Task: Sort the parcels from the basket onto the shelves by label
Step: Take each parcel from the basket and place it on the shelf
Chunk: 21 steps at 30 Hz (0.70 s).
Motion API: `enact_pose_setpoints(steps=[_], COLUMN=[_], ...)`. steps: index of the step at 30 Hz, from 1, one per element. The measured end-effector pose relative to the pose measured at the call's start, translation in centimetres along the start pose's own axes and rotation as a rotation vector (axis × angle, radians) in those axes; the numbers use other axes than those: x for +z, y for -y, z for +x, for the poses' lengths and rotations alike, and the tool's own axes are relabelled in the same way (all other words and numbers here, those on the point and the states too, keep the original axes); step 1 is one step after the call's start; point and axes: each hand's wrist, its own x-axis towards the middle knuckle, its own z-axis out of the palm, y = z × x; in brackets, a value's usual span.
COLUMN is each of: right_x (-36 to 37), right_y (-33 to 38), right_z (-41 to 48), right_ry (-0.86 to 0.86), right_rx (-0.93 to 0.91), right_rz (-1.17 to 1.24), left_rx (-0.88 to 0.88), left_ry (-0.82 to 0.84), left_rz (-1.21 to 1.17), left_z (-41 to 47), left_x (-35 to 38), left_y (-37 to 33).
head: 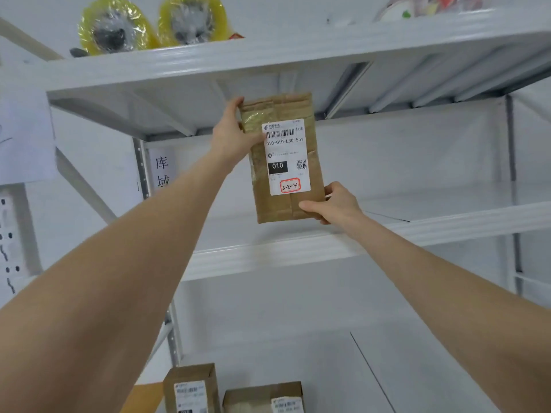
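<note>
The white metal shelving [143, 174] has a deep open bay between its ribbed upper board [208, 64] and its smooth middle board [268, 257], with room to the right of the flat brown paper parcel [284, 210], which is held upright before that bay, above the middle board's front edge. The left hand [231, 135] grips its taped top-left corner, thumb on the face. The right hand [337, 204] pinches the bottom-right corner below the white label [286, 158] marked 3-2-4.
</note>
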Motion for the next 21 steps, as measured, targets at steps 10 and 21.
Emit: enact_pose_setpoints(steps=[10,21], right_x=[-2.1,-1.9], right_y=[-0.7,-0.4], right_z=[-1.4,-3.0], right_ry=[0.092,-0.050], right_rx=[-0.027,-0.056], right_rz=[-0.298,-0.728], left_rx=[-0.038,0.005], left_ry=[0.069,0.081], left_rz=[0.016,0.184], left_z=[-0.7,-2.0], left_x=[0.8,1.3], left_y=[0.3,-0.7])
